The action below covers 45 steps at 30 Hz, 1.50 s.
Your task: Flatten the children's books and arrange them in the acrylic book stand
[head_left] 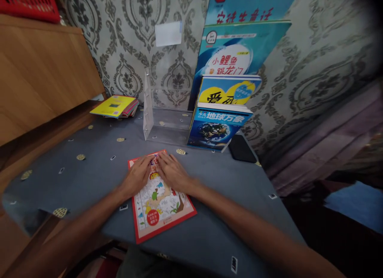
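A children's book with a red border and cartoon drawings (167,208) lies on the table at the near middle, cover up. My left hand (139,175) rests flat on its upper left part, fingers stretched out. On the upper right part of the same cover lies my right hand (171,172), also flat. Both sets of fingertips come close together over the title and partly hide it. Behind the book stands a clear acrylic book rack (149,106). In its right side several books stand in steps, with a blue earth book (214,128) in front.
A stack of thin books with a yellow cover (115,106) lies at the back left. A dark phone-like slab (242,148) lies right of the rack. The grey tablecloth (89,182) covers the table. A wooden cabinet (44,74) carries a red basket (30,4).
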Tool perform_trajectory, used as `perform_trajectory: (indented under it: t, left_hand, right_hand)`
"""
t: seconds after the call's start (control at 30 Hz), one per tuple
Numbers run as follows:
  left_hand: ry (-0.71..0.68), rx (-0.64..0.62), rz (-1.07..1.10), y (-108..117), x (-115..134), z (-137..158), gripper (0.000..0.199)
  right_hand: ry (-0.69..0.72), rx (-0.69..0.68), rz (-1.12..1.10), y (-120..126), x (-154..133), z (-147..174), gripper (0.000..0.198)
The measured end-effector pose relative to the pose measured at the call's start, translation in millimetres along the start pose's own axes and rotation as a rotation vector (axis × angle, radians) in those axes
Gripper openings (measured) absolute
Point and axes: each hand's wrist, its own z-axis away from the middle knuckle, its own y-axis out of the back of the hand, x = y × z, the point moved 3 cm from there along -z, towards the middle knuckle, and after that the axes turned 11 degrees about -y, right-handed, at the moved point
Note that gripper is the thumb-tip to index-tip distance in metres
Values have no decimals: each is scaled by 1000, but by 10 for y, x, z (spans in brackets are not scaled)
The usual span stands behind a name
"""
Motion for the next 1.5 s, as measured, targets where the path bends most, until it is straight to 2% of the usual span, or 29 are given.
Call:
perform_trajectory:
  t: [0.13, 0.27, 0.37, 0.43, 0.53, 0.6, 0.7, 0.77, 0.83, 0.97, 1.13, 1.3, 1.4, 1.5]
  left_hand:
    - [40, -59, -166, 45, -14, -6, 35]
    - [180, -126, -364, 157, -93, 52, 39]
    - [255, -69, -314, 210, -171, 105, 40]
    - [266, 28, -154, 227, -209, 118, 40]
    - [331, 243, 170, 282, -276, 98, 41]
    - [486, 447, 416, 348, -350, 80, 38]
    - [838, 761, 861, 403, -439, 72, 27]
    - [1033, 847, 1114, 375, -417, 56, 18]
    - [1129, 758, 1297, 290, -329, 22, 13]
    - [1126, 446, 1480, 49, -101, -55, 20]
    - [1139, 352, 1555, -87, 35, -221, 35]
    - [975, 145, 1737, -96, 214, -515, 53]
    - [922, 160, 1713, -77, 287, -696, 51]
    - [891, 252, 1634, -43, 295, -873, 44]
  right_hand:
    - [-62, 21, 18, 36, 85, -156, 53]
    - [-96, 23, 2, 52, 76, -122, 53]
    - [-150, 39, -9, 48, 80, -98, 55]
    - [-165, 46, -18, 39, 90, -93, 55]
    - [-162, 51, -33, 30, 109, -82, 54]
    - [-164, 53, -45, 34, 123, -61, 54]
    - [-186, 72, -72, 54, 145, -18, 54]
    - [-203, 88, -98, 65, 162, 3, 55]
    - [-213, 102, -128, 64, 185, 15, 55]
    - [-228, 143, -221, 29, 284, 45, 57]
    - [-261, 246, -537, -14, 518, 142, 71]
    - [-406, 283, -910, 42, 682, 255, 85]
    - [-474, 277, -1224, 87, 608, 340, 82]
    - [-419, 259, -1544, 128, 444, 403, 69]
